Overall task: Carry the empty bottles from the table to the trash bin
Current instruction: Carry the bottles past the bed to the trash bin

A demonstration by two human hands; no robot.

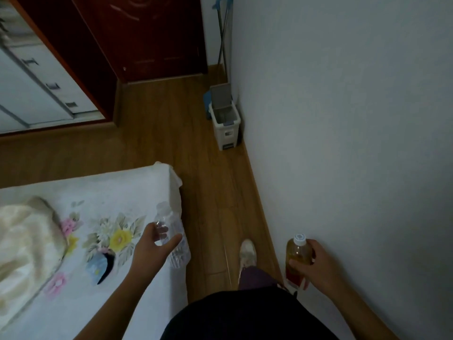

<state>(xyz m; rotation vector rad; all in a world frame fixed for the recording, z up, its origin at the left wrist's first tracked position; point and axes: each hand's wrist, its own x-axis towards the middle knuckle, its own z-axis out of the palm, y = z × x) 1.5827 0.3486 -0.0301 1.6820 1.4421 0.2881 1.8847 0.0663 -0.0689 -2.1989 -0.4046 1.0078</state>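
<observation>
My left hand (pixel 153 244) grips a clear, colourless plastic bottle (pixel 171 231) around its middle, held upright over the bed's right edge. My right hand (pixel 312 263) holds an amber bottle (pixel 296 256) with a white cap and a red label, close to the wall on the right. A white trash bin (pixel 224 123) stands on the floor ahead, against the wall, with its lid tipped up and its inside showing.
A bed with a white flowered sheet (pixel 98 217) fills the lower left, a cream cloth bundled on it. A narrow strip of wooden floor (pixel 213 197) runs between bed and wall (pixel 343 119) towards the bin. My foot (pixel 247 251) is on it. A dark red door and wardrobe stand beyond.
</observation>
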